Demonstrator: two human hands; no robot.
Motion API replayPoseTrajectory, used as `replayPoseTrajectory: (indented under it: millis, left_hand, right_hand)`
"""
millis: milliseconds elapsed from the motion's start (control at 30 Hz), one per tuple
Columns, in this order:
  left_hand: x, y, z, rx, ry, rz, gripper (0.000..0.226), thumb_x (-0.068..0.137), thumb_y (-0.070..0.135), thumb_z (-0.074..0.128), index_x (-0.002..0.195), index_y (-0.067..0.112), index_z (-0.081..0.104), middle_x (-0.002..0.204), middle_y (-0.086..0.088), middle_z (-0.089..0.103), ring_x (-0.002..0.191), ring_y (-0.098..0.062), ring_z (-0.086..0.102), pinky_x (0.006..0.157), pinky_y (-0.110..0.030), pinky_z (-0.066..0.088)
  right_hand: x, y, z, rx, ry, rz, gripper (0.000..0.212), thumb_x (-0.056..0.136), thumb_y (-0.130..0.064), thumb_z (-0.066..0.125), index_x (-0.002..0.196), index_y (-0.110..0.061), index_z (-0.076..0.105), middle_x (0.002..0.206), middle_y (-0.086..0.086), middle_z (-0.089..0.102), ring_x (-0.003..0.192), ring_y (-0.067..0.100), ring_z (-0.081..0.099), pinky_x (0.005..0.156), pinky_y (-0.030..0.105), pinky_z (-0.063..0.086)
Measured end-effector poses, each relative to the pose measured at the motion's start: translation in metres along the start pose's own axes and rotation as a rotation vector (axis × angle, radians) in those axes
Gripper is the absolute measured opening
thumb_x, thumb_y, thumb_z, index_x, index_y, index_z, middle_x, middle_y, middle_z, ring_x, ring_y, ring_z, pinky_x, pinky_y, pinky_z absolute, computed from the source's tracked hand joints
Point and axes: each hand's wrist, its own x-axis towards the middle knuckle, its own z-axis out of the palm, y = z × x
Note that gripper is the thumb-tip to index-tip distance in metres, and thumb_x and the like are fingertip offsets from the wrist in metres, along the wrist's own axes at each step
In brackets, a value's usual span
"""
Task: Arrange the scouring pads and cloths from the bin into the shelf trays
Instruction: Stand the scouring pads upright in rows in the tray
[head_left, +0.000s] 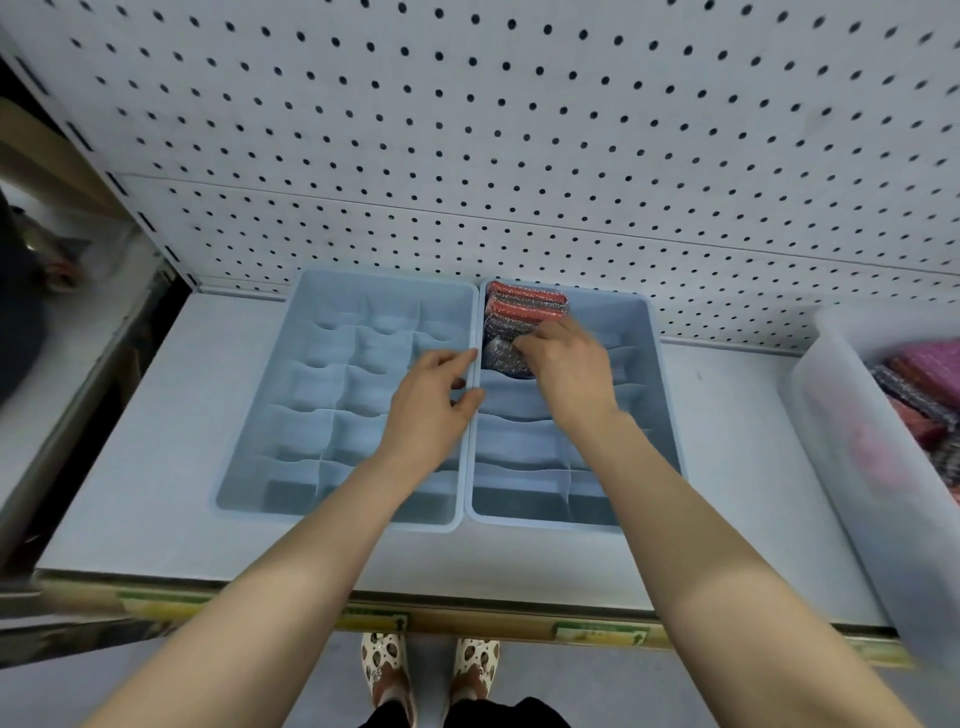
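A row of scouring pads (524, 312), red and dark with a silvery glint, stands packed on edge in the far left compartment of the right tray (657, 364), and the nearest pad, a dark one (504, 356), is partly covered by the right hand (563, 358). That hand's fingers curl down onto the near pads; they press or pinch the dark one, but the fingertips are hidden behind the knuckles, so the exact grip cannot be made out. The left hand (434, 402) rests on the rims where the two trays meet, its fingers relaxed and spread, thumb on the right tray's side, holding nothing. The left tray (260, 415) touches the right tray, and its divided compartments hold nothing visible; the forearms hide parts of both trays' near compartments. Both trays sit on a pale shelf (130, 493) in front of a white pegboard (519, 130). At the right edge a translucent bin (841, 441) is blurred and cut off by the frame; pink and dark pads or cloths (924, 384) show inside it, too smeared to tell apart. Below the shelf edge, patterned shoes (431, 670) stand on the floor.
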Motion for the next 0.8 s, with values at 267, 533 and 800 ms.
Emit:
replayPoseTrajectory:
  millis: [267,533,800]
  left_hand:
    - [-0.007,-0.004,0.000,0.054,-0.035,0.017,0.052,0.097,0.029,0.055,0.146,0.027,0.038,0.130,-0.003,0.055,0.106,-0.020,0.059,0.092,-0.036,0.048]
    - [-0.009,0.003,0.010,0.137,-0.050,0.046,0.039,0.099,0.029,0.048,0.137,0.022,0.048,0.126,-0.010,0.056,0.105,-0.026,0.058,0.087,-0.037,0.044]
    - [-0.027,0.044,0.050,0.191,-0.098,0.051,0.041,0.098,0.027,0.050,0.138,0.016,0.047,0.130,-0.015,0.054,0.113,-0.033,0.054,0.089,-0.038,0.042]
  right_hand:
    - [-0.036,0.004,-0.025,0.086,0.183,0.316,0.046,0.077,-0.012,0.076,0.121,-0.011,0.065,0.106,0.012,0.067,0.097,0.037,0.058,0.082,0.043,0.049]
    - [-0.114,0.040,-0.046,0.090,0.062,0.703,0.056,0.082,0.013,0.049,0.134,-0.006,0.053,0.112,0.020,0.060,0.088,0.040,0.060,0.069,0.036,0.042]
    - [-0.145,0.092,-0.072,-0.013,-0.083,0.663,0.052,0.073,0.011,0.053,0.121,-0.007,0.058,0.101,0.016,0.059,0.081,0.040,0.059,0.063,0.036,0.045]
